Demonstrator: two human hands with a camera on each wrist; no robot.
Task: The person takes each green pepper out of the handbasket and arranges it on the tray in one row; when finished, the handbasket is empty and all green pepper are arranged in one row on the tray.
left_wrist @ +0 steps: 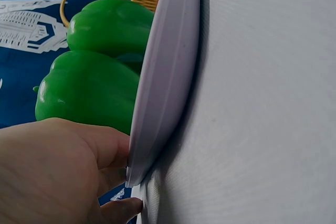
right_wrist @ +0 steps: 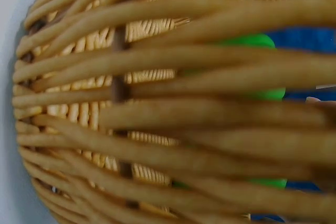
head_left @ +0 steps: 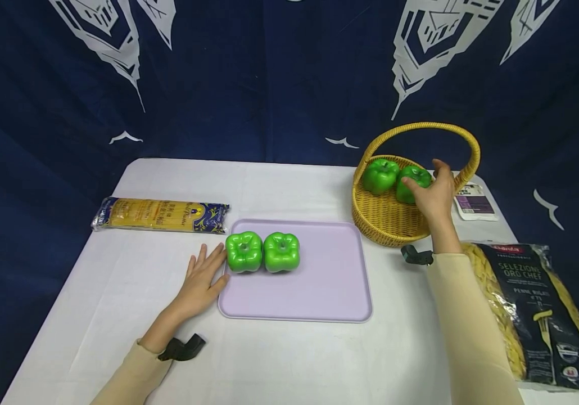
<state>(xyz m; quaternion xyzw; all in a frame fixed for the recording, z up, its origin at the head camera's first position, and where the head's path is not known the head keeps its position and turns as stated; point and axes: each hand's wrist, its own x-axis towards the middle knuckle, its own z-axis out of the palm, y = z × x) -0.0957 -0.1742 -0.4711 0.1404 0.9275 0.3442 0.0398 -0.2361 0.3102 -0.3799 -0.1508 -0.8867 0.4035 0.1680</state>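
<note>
Green peppers [head_left: 281, 252]: two on the tray [head_left: 330, 275], two in the basket [head_left: 387, 219] right of it; perhaps half done. My left hand [head_left: 200, 284] spreads fingers at the tray's left rim; my right hand [head_left: 437, 198] straddles a basket pepper [head_left: 417, 175], grip unclear.

Head camera faced forward and down from above the table [head_left: 279, 360]; left-wrist camera, close, viewed the lilac tray [left_wrist: 168, 66] edge-on; right-wrist camera, very near, faced the wicker basket [right_wrist: 210, 114], common to all three.
</note>
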